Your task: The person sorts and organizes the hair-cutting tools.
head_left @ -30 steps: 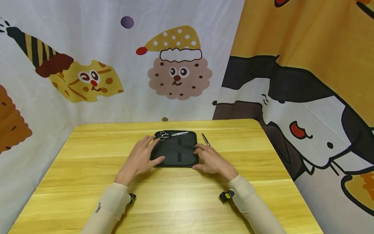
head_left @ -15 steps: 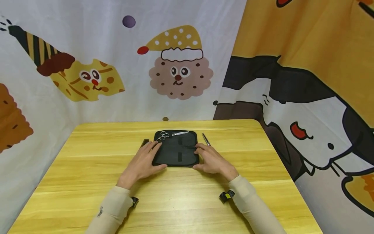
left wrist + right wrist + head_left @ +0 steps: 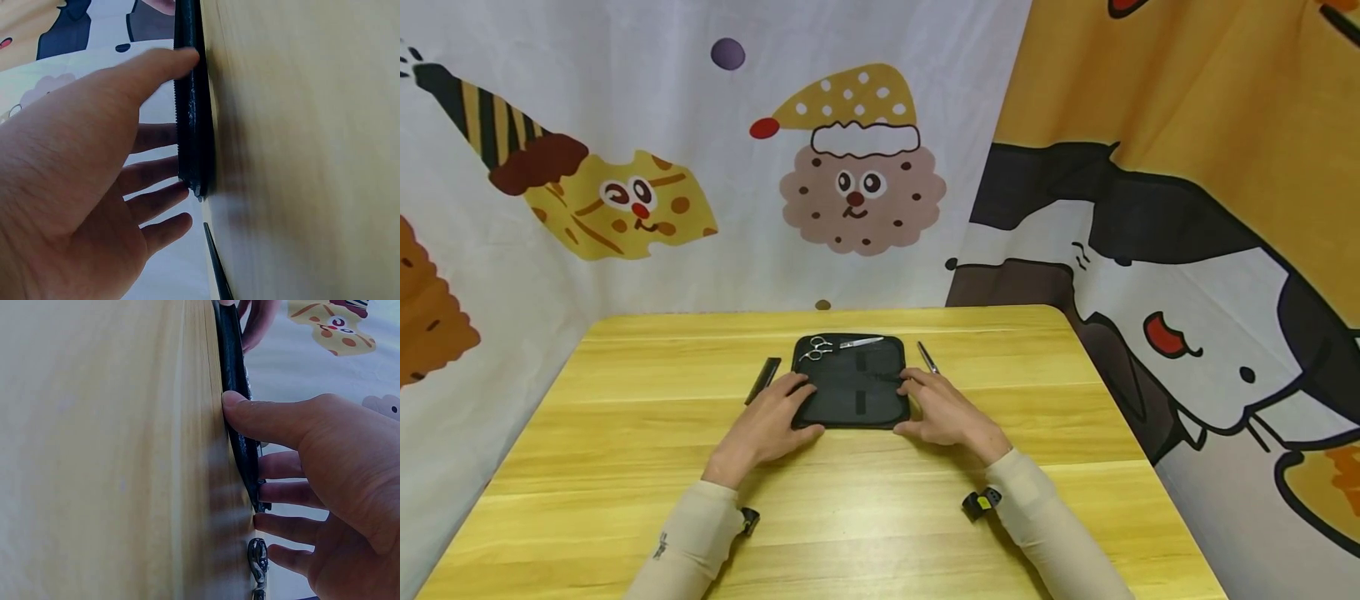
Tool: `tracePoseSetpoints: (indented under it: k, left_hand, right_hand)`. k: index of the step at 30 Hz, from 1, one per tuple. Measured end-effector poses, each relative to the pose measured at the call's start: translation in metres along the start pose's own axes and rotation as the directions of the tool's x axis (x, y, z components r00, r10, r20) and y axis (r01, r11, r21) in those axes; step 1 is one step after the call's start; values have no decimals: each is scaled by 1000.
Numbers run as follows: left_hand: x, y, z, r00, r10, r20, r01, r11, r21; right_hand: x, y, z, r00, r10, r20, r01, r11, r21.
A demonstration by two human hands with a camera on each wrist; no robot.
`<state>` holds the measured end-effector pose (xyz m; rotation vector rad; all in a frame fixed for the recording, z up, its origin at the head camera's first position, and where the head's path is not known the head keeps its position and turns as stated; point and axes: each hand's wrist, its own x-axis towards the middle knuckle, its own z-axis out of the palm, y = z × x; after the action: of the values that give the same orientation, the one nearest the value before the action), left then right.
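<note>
Across the far half of the yellow worktop [image 3: 857, 517], going from the left, a black comb [image 3: 763, 381] is lying aslant, near the left hand [image 3: 766, 422] and apart from the black case [image 3: 838, 396]. This hand is staying open: its fingers are touching the left side of the case, its thumb is reaching to the near edge, and it is not gripping anything. Compared with the earlier pictures, it is now resting a little nearer to the person, and for this reason the comb, which it was covering before, is showing almost whole.

In the middle, the case is lying flat with its inner side upward, and two dark straps [image 3: 861, 360] are showing on it. Close to its far edge, silver scissors [image 3: 861, 342] are lying sideways, with their rings pointing to the left.

On the right, the right hand [image 3: 946, 414] is also remaining open; its fingers are touching the right side of the case, and its thumb is resting at the near corner. Behind this hand, a slender pointed tool [image 3: 928, 357] is lying outside the case, partly hidden.

With this change, I am judging, the two hands are standing nearly opposite, so the case is probably being steadied from both sides.
</note>
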<state>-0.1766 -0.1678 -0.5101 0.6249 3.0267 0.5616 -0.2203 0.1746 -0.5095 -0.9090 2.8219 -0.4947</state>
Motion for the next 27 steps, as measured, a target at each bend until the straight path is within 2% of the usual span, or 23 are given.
tracePoseSetpoints:
  k: [6,14,27]
  left_hand:
    - [1,2,1,1000,-7,-3,7,1000,22]
    - [5,10,0,998,-59,24,59,998,-2]
    - [8,13,2,997,-72,22,72,997,-7]
  right_hand:
    - [0,0,0,1000,2,2,-2,1000,-10]
    - [0,-2,0,1000,13,6,-13,1000,2]
    - [-1,-2,0,1000,14,-6,-14,1000,-4]
